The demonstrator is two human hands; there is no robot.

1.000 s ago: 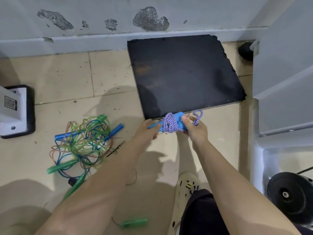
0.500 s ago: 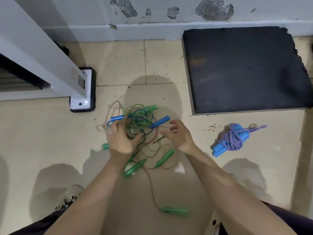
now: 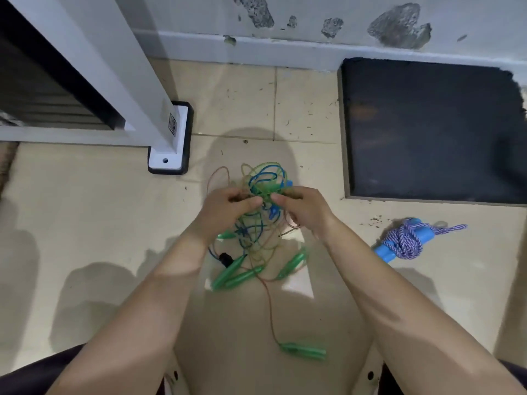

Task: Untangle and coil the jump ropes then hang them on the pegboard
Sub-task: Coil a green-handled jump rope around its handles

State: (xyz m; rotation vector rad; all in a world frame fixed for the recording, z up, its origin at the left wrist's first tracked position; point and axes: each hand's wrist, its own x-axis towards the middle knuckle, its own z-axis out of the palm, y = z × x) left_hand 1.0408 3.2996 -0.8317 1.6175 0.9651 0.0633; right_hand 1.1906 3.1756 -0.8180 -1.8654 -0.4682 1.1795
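We grip the tangled ropes (image 3: 263, 212) with our left hand (image 3: 225, 210) and right hand (image 3: 302, 208) (untangling stage); next, free one handle.

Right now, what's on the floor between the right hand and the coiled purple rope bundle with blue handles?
Head view: only bare beige floor tile between the right hand and the coiled purple rope bundle with blue handles.

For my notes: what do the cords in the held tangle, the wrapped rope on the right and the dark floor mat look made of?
Tangled cords: thin, smooth and translucent, likely PVC or vinyl. Purple-white rope: braided textile, with its weave pattern showing, wound around glossy blue plastic handles. Dark mat: matte black, ragged chipped corner, probably rubber or dense foam.
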